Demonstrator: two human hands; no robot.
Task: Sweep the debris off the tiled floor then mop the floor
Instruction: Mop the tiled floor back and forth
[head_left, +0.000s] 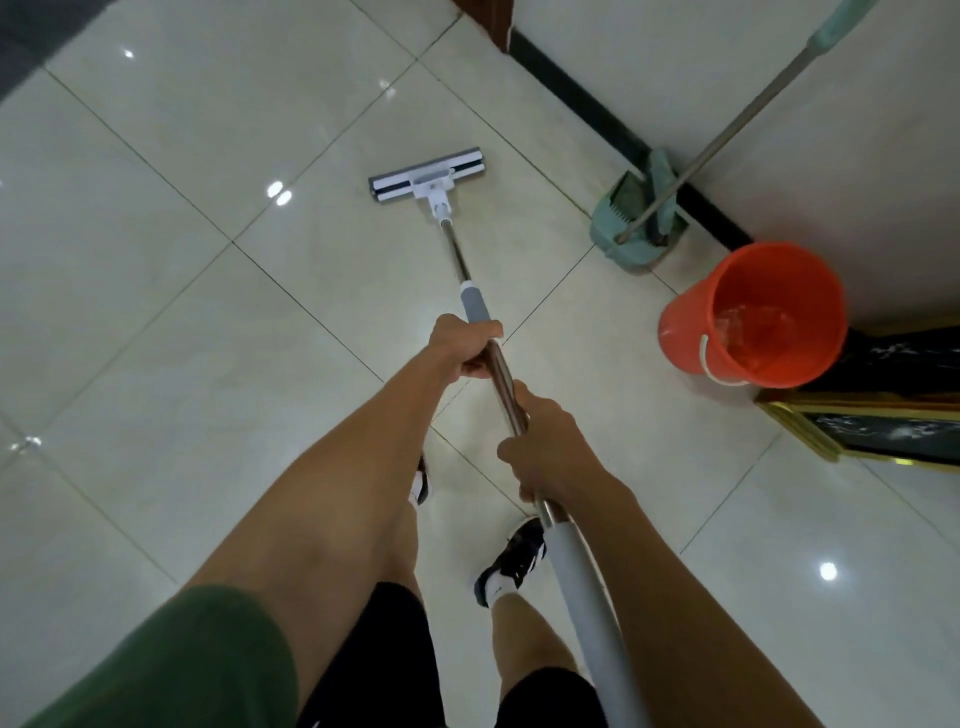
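Observation:
A flat mop with a white and grey head rests on the glossy cream tiled floor ahead of me. Its metal pole runs back toward me. My left hand grips the pole just below the grey sleeve. My right hand grips the pole lower down, above the pale grey end grip. No debris shows on the tiles.
An orange bucket holding water stands at the right by the wall. A teal dustpan and a broom with a metal handle lean at the black skirting. A gold-edged dark base sits at the right. My shoes are below the pole.

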